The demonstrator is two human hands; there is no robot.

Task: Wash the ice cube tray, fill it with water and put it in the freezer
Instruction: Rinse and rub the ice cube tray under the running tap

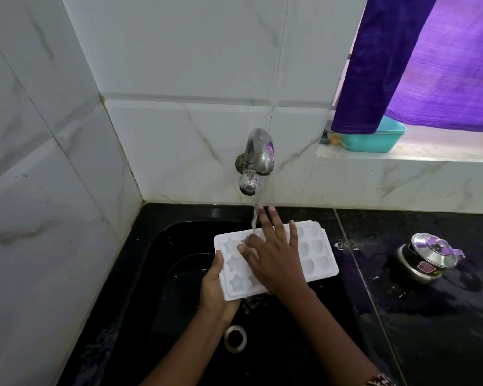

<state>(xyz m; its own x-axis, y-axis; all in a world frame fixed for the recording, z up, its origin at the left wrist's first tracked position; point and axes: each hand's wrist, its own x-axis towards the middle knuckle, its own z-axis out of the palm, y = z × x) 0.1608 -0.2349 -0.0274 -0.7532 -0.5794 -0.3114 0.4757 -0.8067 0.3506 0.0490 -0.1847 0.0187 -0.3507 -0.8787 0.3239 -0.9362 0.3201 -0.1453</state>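
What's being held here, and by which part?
The left hand grips the ice cube tray by its left end, thumb on top. The right hand lies flat on it.

Nothing here can be read. The only printed mark is a small label (426, 267) on the side of the dark, steel-lidded pot (411, 271), which stands on the black counter (444, 324) to the right of the sink (176, 288). The label shows a red patch with a yellow patch just beside it, and its print is too small and blurred to make out.
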